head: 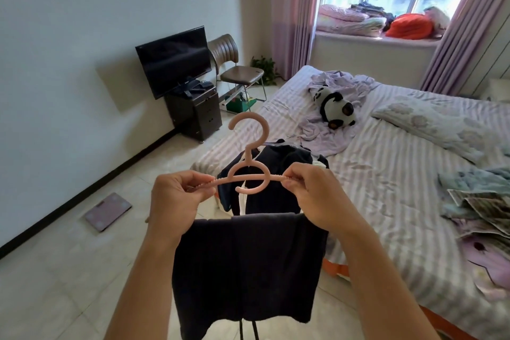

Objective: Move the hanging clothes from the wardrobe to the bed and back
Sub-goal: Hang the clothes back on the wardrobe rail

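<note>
Hands up front: your left hand [176, 196] pinches the left arm of the pink plastic clothes hanger [248, 171], fingers [193, 186] curled round the ridged bar; your right hand [317, 196] pinches the right arm the same way, thumb and forefinger pressed together on it. Hanger is held upright, hook on top, in the air over the tiled floor [82, 270] just beside the bed's near corner. Dark navy garment [248, 268] hangs between your forearms, top edge straight, below the hanger; cannot tell whether it sits on the hanger's lower bar. Drawstrings dangle at its bottom. More dark clothes [284, 163] lie heaped on the bed [386, 174] with the striped lilac sheet, right behind the hanger. Black-and-white panda plush [335, 109] sits farther up the bed on a crumpled lilac cloth.
</note>
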The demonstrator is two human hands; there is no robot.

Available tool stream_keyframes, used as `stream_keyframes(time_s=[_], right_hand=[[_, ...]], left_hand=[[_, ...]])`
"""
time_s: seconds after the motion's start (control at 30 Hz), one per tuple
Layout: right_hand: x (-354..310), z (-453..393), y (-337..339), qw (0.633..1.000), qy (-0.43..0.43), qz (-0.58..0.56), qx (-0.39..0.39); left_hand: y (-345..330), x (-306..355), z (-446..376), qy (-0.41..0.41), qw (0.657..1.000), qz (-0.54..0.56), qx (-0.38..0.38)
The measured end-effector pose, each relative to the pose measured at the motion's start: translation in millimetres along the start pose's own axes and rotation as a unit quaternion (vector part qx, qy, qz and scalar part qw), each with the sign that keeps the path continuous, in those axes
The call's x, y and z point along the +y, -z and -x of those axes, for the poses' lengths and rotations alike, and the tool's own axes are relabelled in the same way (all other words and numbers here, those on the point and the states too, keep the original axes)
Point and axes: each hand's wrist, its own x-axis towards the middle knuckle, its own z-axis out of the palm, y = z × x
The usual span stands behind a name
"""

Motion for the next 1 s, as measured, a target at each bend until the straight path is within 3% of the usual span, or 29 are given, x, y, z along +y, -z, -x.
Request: stream_keyframes(time_s=[1.0], right_hand=[[189,-297,-54,0.973,-0.228,0.016,0.019]], left_hand=[[-239,-90,-367,0.07,0.98,-0.01,-0.184]])
